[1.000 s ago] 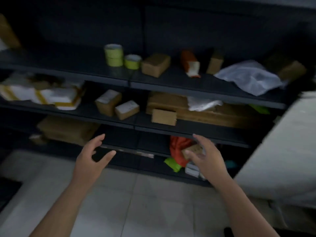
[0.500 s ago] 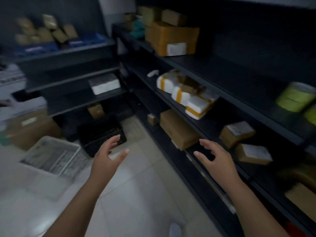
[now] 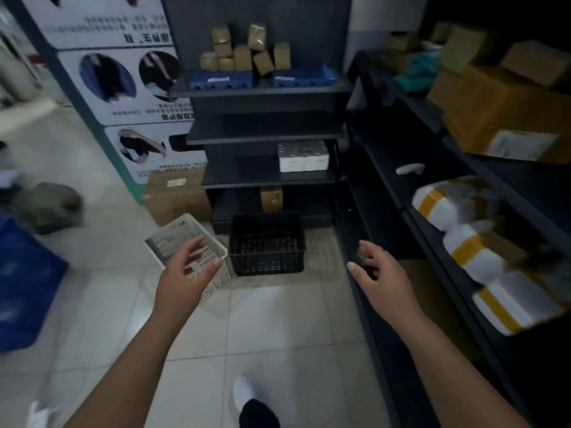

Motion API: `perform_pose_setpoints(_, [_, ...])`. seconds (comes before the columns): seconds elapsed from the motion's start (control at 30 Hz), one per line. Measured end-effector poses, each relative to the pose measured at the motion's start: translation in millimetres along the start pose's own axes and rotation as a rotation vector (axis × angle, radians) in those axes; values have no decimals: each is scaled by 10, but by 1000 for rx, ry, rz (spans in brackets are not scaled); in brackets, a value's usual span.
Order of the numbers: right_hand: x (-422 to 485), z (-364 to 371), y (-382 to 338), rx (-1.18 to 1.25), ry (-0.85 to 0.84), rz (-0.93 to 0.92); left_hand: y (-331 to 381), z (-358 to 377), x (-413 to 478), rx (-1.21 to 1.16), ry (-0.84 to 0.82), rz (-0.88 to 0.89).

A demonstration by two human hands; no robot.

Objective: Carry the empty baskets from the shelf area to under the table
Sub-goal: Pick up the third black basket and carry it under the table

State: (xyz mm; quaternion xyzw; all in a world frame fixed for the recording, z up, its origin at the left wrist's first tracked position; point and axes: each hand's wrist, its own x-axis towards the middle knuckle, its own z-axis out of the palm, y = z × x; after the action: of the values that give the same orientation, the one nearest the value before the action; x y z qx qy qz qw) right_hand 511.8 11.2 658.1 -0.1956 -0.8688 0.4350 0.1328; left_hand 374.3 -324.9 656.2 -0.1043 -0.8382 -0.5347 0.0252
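Observation:
Two empty baskets stand side by side on the tiled floor in front of a dark shelf unit: a black mesh basket (image 3: pixel 267 244) and, touching its left side, a white mesh basket (image 3: pixel 177 239). My left hand (image 3: pixel 188 273) hovers above the white basket's near corner, fingers spread, holding nothing. My right hand (image 3: pixel 378 274) is raised to the right of the black basket, apart from it, fingers loosely spread and empty.
A dark shelf unit (image 3: pixel 265 177) with small cardboard boxes stands behind the baskets. A long shelf (image 3: pixel 432 211) with wrapped parcels runs along the right. A cardboard box (image 3: pixel 173 196) and a blue crate (image 3: pixel 21 282) sit on the left. My white shoe (image 3: pixel 244 392) is on the floor.
The view has swung left from the long shelf to the end of the aisle; the two baskets are now centred ahead and closer. Both hands stay raised and empty.

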Motion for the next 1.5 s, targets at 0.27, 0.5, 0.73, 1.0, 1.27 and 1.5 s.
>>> perform_pose_setpoints(0.27, [1510, 737, -124, 11, 5, 81, -573, 60, 1680, -31, -26, -113])
perform_pose_setpoints(0.5, [2535, 1148, 56, -6, -17, 151, -937, 395, 2807, -2, -94, -181])
perform_pose_setpoints(0.73, [3923, 1652, 685, 17, -60, 244, -1522, 1058, 3915, 86, -86, -294])
perform_pose_setpoints(1.0, [5628, 2309, 1570, 8, -151, 341, -2424, 1900, 4984, 97, -14, -500])
perform_pose_setpoints(1.27, [6423, 3483, 2991, -107, -106, 448, -4256, 2676, 5680, 163, -44, -680])
perform_pose_setpoints(1.5, [6621, 4666, 4558, -108, -87, 527, -6070, 3333, 5963, 332, -43, -783])
